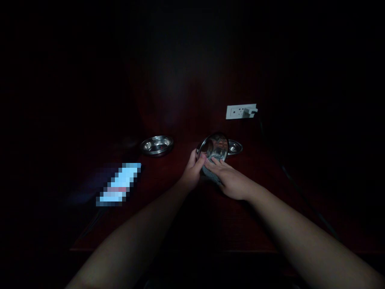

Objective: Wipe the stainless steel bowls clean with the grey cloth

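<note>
A shiny steel bowl (219,145) is tilted up, its inside facing me. My left hand (193,170) grips its left rim, with the thumb over the edge. Against the bowl's lower inside lies a grey-green cloth (212,174). My right hand (231,178) presses this cloth to the metal, fingers stretched forward over it. Part of the cloth hangs below the fingers. The bowl's underside is hidden from me.
On the dark red table (168,180) a shallow steel bowl (157,145) stands to the left. A steel lid or dish (235,147) shows behind the held bowl. A bright blurred screen (120,184) lies at left. The wall socket (241,111) has a plug and cable.
</note>
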A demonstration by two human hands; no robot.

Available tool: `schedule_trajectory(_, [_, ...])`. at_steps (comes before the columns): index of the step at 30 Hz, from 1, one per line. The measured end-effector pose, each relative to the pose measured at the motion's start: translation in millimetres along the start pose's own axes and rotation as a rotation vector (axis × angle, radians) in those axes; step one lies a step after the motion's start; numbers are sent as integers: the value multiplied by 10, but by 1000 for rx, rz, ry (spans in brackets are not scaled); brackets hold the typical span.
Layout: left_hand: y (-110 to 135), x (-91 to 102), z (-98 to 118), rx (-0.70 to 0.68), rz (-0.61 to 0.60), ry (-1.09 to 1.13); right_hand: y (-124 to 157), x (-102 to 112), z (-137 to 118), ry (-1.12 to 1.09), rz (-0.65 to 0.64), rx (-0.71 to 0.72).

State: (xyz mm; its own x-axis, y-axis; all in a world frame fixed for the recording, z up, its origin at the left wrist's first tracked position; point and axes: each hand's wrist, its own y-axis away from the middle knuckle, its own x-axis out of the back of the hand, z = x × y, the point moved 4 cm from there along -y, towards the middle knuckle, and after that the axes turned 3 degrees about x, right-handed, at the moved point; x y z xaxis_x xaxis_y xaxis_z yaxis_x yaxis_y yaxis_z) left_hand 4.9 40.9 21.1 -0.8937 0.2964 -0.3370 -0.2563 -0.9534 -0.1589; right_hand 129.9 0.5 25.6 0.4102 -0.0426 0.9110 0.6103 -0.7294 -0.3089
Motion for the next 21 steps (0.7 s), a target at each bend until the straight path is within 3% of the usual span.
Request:
schedule_trajectory(4, [-21, 14, 13, 8, -12, 0, -18, 5, -10, -23, 29, -3])
schedule_trajectory(10, [-27, 14, -141, 141, -34, 12, -36, 53, 95, -103, 199, -33])
schedule_trajectory(17, [-55, 33, -248, 276, 15, 28, -44, 29, 56, -94, 203, -22])
schedule_trajectory(21, [-40, 15, -223, 349, 39, 45, -29, 137, 33, -98, 360, -48])
